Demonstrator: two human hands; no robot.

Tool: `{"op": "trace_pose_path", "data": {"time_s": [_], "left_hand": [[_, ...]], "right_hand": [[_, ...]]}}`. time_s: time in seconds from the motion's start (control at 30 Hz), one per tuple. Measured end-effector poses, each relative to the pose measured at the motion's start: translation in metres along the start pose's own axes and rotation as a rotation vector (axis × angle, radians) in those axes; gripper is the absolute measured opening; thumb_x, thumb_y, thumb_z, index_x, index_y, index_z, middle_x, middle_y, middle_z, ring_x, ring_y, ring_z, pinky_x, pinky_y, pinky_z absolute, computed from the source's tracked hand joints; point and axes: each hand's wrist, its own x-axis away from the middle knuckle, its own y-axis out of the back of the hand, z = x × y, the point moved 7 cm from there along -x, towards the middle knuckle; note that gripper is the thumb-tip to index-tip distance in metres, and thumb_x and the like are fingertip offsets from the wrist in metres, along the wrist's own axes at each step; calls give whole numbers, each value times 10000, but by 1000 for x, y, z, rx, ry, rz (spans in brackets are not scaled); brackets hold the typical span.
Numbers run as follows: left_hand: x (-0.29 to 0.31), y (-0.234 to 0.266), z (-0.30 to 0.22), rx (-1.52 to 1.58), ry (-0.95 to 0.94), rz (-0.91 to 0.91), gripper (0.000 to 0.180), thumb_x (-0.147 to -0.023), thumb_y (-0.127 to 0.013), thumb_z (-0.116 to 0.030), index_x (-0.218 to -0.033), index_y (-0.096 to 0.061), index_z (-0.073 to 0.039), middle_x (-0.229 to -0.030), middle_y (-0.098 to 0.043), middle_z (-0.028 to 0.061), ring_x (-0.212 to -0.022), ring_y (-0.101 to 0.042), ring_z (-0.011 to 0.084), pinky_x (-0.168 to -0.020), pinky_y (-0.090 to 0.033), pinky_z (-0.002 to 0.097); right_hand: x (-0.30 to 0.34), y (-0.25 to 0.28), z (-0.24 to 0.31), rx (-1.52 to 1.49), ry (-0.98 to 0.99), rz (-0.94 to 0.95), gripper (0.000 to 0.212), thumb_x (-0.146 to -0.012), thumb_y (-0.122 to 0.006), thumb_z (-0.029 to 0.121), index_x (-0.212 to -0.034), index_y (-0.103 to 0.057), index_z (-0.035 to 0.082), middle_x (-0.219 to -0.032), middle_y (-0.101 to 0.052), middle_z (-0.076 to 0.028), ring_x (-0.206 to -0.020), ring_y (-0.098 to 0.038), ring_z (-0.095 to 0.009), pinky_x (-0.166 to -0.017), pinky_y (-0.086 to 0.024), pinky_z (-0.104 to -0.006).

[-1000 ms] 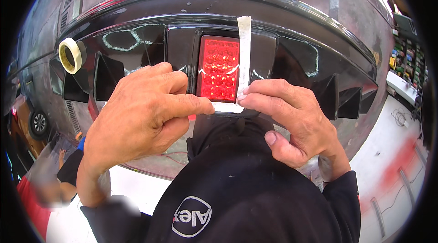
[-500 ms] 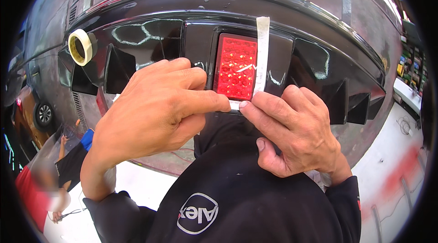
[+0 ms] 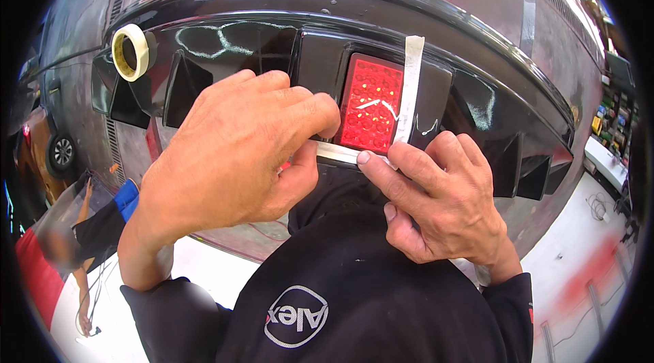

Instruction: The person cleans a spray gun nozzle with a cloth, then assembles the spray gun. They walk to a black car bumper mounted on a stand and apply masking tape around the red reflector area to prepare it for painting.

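Note:
A red rectangular reflector light point(image 3: 371, 105) sits in a glossy black car bumper panel point(image 3: 231, 67). One pale strip of masking tape point(image 3: 411, 84) runs along the light's right side. Another masking tape strip point(image 3: 337, 152) stretches along its lower edge. My left hand point(image 3: 235, 152) is closed, pinching the lower strip's left end between thumb and curled fingers. With bent fingers, my right hand point(image 3: 446, 203) presses the same strip near the light's lower right corner; its thumb is tucked below. A roll of masking tape point(image 3: 142, 53) rests on the panel at the far left.
Pointed black fins point(image 3: 187, 84) stand out from the panel on both sides. At left, another person point(image 3: 48, 247) in red and black is by a cable, with a vehicle wheel point(image 3: 63, 152) behind. Stocked shelves point(image 3: 610, 111) and a coiled cable point(image 3: 597, 206) are at right.
My left hand has drawn back leftward from the right fingertips, and a longer stretch of the lower strip shows between them. The panel appears shifted slightly right in view.

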Motion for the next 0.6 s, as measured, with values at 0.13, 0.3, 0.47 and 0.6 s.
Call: {"op": "trace_pose_path", "data": {"time_s": [0.13,0.3,0.47,0.6], "left_hand": [[8,23,-4,-238,8,-190,293,-727,-658,49,-1004,-699,-38,-857,-646,79,-838,-595,292,-740,-460,383],[60,29,-27,-97,101,-670,393,-716,-626,140,-1072,-719,3,-874,-637,107,-832,-575,262,-727,-451,360],[76,-44,-55,19,197,-590,543,-691,-664,92,-1218,-721,-24,-710,-518,38,-585,-471,218,-546,-341,363],[64,-77,-57,-43,298,-602,657,-674,-677,69,-1320,-690,-53,-734,-527,13,-589,-487,208,-542,-358,364]], "right_hand": [[-2,0,1,18,-1,35,580,-645,-709,247,-1201,-750,85,-1077,-620,9,-774,-493,-213,-673,-383,-363],[-6,4,0,13,25,64,587,-642,-718,262,-1189,-744,53,-1051,-612,-4,-804,-501,-218,-680,-392,-364],[-20,9,-1,-57,72,121,574,-609,-693,149,-1174,-760,79,-1027,-645,-29,-763,-515,-226,-667,-429,-370],[-28,11,-1,-79,94,198,569,-617,-692,145,-1179,-757,79,-1034,-655,-32,-774,-533,-231,-679,-451,-369]]}}
